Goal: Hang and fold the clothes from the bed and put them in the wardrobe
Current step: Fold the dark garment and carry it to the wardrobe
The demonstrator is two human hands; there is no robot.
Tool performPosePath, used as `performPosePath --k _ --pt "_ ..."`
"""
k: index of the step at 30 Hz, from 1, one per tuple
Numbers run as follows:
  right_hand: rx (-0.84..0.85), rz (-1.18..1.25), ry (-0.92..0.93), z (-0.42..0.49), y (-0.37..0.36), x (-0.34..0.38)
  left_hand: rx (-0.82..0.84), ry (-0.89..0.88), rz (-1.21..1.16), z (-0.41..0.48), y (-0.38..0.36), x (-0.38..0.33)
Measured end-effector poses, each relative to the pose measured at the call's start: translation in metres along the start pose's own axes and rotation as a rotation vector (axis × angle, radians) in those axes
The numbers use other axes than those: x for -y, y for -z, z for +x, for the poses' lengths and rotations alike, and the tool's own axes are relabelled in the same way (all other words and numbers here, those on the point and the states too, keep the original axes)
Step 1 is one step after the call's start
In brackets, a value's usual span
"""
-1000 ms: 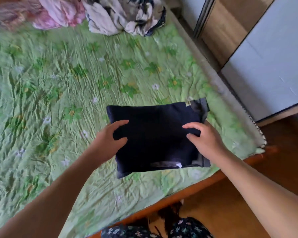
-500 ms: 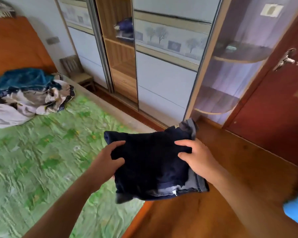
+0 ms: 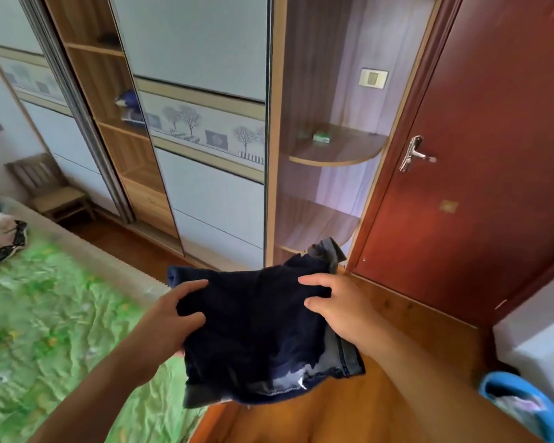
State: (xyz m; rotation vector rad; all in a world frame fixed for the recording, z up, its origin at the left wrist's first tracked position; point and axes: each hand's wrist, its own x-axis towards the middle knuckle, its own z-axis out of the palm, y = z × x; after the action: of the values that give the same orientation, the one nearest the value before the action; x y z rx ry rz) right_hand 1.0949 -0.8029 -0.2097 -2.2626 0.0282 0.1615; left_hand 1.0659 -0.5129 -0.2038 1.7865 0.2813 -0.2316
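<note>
Item under inspection: a folded dark garment, navy, with a grey band showing at its right corners. It is held in the air above the near edge of the bed and the wooden floor, resting on neither.

Grip: the left hand is clamped on the garment's left edge and the right hand on its right edge. On each hand some digits curl over the top face. The others are hidden beneath the cloth.

Handling, as judged: soft and light, with no stiffness of its own. The middle sags between the hands, and the near hem droops with its layers beginning to splay. It should keep its fold best if supported flat from below on both sides. A one-sided hold would likely let it fall open.

Surroundings: the wardrobe spans the far side. Its sliding door leaves an open shelved bay at far left, where a folded blue item lies on one shelf. The shelf below appears to offer room, though the door's edge hides part of it.

To the right stand open corner shelves and a closed red door. A strip of floor runs between bed and wardrobe and looks narrow, with a small chair at its far end. A blue basket sits near right. Unfolded clothes lie on the bed's far left.
</note>
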Motion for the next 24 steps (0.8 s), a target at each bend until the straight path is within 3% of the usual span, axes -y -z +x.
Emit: performPosePath --k 13,24 --pt "0.163 0.061 0.055 0.237 0.006 0.057 -0.096 0.025 -0.047 0.214 0.022 -0.068" --pt "0.364 0.019 0.194 0.384 -0.046 0.115 -0.343 0.119 -0.053 0.301 0.080 -0.084"
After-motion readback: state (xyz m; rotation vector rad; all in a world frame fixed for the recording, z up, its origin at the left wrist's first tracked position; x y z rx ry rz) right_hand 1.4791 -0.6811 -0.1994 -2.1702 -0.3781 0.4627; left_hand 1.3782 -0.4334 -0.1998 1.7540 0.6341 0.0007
